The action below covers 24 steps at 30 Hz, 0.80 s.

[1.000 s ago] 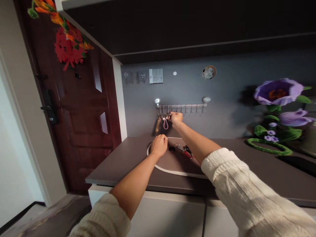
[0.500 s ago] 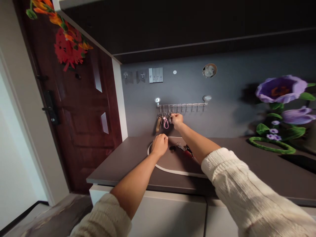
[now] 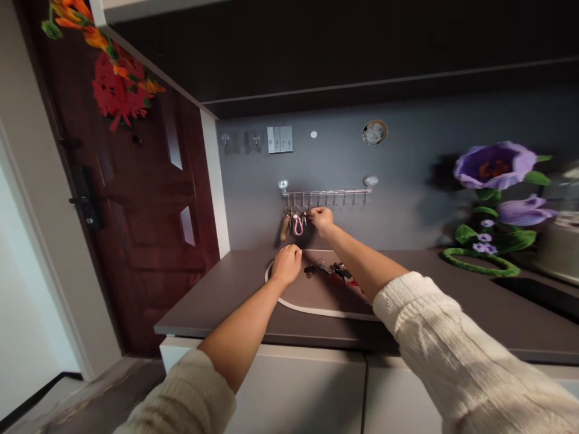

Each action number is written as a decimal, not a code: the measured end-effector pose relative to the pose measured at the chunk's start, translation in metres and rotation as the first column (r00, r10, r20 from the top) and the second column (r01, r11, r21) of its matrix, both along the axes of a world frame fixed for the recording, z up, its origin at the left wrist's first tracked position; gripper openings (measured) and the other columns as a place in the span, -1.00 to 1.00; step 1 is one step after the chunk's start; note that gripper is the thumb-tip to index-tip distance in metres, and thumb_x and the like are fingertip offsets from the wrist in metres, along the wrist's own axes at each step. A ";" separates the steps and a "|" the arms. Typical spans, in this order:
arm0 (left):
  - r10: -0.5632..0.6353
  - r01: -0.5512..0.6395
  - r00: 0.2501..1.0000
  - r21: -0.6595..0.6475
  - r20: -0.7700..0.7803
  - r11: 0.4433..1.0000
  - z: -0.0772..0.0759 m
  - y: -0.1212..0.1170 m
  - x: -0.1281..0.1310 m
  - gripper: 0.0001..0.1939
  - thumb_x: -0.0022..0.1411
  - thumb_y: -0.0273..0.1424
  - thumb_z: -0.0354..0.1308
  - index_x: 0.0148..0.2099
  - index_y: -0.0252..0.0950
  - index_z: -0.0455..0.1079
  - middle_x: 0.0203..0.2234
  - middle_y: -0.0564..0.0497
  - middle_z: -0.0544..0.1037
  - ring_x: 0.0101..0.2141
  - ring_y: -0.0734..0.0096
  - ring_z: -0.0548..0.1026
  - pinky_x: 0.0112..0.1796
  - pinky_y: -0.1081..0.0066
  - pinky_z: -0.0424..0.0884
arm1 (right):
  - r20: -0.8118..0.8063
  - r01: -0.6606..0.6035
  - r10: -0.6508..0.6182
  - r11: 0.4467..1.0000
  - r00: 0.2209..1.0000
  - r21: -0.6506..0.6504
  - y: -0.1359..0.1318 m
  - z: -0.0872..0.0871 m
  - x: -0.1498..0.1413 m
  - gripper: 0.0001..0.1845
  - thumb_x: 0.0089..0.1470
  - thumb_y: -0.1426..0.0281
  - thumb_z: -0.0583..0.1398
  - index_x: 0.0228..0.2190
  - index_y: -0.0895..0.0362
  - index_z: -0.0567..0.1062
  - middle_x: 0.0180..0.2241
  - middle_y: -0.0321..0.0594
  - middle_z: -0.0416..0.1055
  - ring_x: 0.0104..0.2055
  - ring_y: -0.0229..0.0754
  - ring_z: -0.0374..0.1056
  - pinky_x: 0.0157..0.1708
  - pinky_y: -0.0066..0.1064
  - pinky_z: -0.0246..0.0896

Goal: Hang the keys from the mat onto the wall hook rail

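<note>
My right hand (image 3: 322, 220) is raised at the hook rail (image 3: 327, 193), its fingertips closed together at the edge of the rightmost hanging bunch of keys (image 3: 304, 218). Beside that bunch hang a pink loop keychain (image 3: 297, 225) and a tan strap-like key fob (image 3: 284, 228). My left hand (image 3: 287, 265) hovers lower, over the left part of a white-rimmed tray (image 3: 316, 312), with its fingers curled and their inside hidden. In the tray lie a small dark item (image 3: 309, 271), loose keys (image 3: 324, 266) and a black-and-red cluster (image 3: 342, 274), partly covered by my right forearm.
Purple artificial flowers (image 3: 495, 169) stand on the right of the brown counter (image 3: 203, 289), with a dark flat object (image 3: 538, 295) nearby. An overhanging cabinet (image 3: 362, 48) is above. A dark red door (image 3: 149, 253) is at left. Adhesive hooks (image 3: 256, 140) are on the wall.
The view has shifted slightly, so the rail and counter sit further left. My right fingers are a little more stretched toward the hanging keys. My left hand stays curled over the tray.
</note>
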State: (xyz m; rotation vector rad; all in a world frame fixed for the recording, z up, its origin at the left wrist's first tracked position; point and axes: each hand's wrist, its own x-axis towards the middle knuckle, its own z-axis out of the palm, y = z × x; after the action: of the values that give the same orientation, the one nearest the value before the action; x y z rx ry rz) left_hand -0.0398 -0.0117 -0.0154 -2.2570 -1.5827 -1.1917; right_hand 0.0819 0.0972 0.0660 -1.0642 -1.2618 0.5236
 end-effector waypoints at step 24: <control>-0.231 0.208 0.960 -0.146 -0.161 0.967 0.004 -0.014 -0.003 -0.70 0.04 -0.14 0.08 -0.28 -0.26 0.38 -0.37 0.01 0.45 -0.32 0.38 0.37 -0.28 0.42 0.26 | 0.724 -0.004 0.011 1.000 0.689 -0.011 -0.126 -0.063 0.055 -0.83 0.00 0.48 0.09 -0.34 0.17 0.45 -0.35 -0.16 0.47 -0.32 -0.25 0.34 -0.24 -0.44 0.16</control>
State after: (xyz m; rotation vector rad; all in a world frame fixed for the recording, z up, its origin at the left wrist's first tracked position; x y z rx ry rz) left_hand -0.0425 -0.0253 -0.0119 -2.5967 -1.4099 -0.9245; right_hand 0.1366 -0.0288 0.0027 -1.3357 -1.9625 0.0823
